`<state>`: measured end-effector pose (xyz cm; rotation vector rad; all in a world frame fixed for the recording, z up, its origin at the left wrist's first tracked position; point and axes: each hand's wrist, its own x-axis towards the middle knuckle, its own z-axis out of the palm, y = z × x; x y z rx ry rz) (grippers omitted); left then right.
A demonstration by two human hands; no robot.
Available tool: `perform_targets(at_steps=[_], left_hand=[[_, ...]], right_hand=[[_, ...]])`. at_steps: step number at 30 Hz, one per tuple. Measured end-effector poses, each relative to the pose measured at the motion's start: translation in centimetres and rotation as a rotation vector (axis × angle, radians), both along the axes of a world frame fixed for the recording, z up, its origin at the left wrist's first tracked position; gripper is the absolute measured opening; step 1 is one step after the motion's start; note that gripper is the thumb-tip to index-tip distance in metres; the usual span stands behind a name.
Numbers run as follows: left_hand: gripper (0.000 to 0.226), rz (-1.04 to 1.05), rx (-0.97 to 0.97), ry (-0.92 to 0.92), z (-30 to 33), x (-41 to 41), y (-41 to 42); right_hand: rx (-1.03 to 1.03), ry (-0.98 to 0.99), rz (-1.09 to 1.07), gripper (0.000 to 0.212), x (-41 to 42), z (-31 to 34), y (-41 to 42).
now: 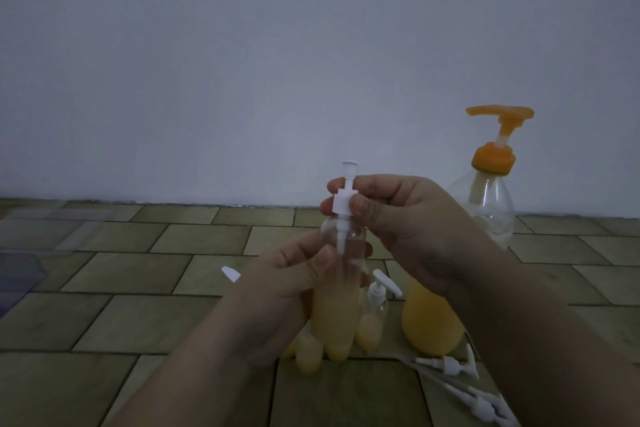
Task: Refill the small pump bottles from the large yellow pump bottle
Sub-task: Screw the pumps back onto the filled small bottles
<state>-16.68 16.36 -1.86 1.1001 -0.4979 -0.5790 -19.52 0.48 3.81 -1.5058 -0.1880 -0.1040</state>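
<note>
My left hand (287, 291) grips a small clear bottle (337, 295), partly filled with yellow liquid and held upright above the floor. My right hand (398, 218) pinches a white pump head (344, 199) at its collar; the pump's stem reaches down into the bottle's neck. The large pump bottle (485, 215) with an orange pump stands at the right, its lower part yellow with liquid and partly hidden behind my right forearm. More small bottles with yellow liquid (370, 322) stand on the floor below the held one.
Loose white pump heads (450, 366) lie on the tiled floor (138, 288) at the lower right. A plain pale wall (242, 62) rises behind. Another white pump tip (231, 274) shows just left of my left hand.
</note>
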Motion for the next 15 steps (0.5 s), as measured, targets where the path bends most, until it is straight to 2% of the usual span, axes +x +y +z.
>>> perform_targets(at_steps=[3,5,8,11,15], left_hand=[[0.028,0.099,0.071,-0.052,-0.1,-0.2,-0.4],[0.023,0.150,0.126,-0.112,0.1,-0.2,-0.4],[0.028,0.229,0.220,-0.236,0.2,-0.1,-0.5],[0.029,0.266,0.256,-0.282,0.5,-0.4,-0.6],[0.038,0.300,0.217,-0.318,2.6,0.8,0.0]], right_hand=[[-0.069,-0.042,-0.102,0.017,0.0,-0.2,0.2],[-0.078,-0.057,-0.150,0.017,0.0,-0.5,0.4],[-0.073,-0.067,-0.212,0.017,0.1,-0.9,0.7],[-0.140,-0.063,-0.196,0.019,0.1,-0.6,0.6],[-0.235,-0.059,-0.152,0.044,-0.6,1.0,-1.0]])
